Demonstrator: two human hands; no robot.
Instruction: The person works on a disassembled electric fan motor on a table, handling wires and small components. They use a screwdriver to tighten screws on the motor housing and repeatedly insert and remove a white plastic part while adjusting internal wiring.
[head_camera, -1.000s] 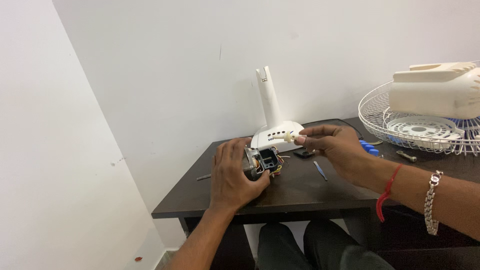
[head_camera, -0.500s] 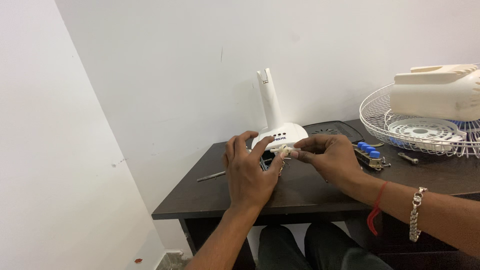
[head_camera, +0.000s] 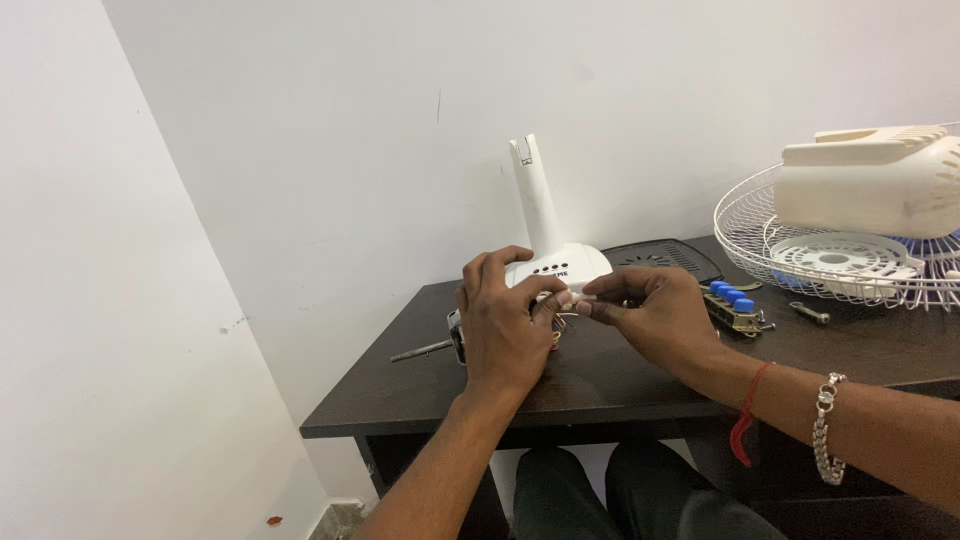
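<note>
My left hand (head_camera: 503, 322) covers a small fan motor (head_camera: 458, 334) on the dark table (head_camera: 420, 400); only the motor's metal edge and its shaft (head_camera: 420, 351) stick out to the left. My right hand (head_camera: 648, 314) meets the left one in front of me. Both sets of fingertips pinch a small pale part (head_camera: 566, 300) with thin wires at the motor. A white fan base with an upright neck (head_camera: 545, 235) stands just behind the hands.
A blue-button switch block (head_camera: 735, 308) lies right of my right hand, a small metal piece (head_camera: 808, 313) beyond it. A white wire fan guard (head_camera: 800, 255) with a cream motor cover (head_camera: 880, 180) sits at the back right. White walls close the left and back.
My right hand came in from the right to meet the left hand over the motor. The left hand turned and now hides most of the motor.
</note>
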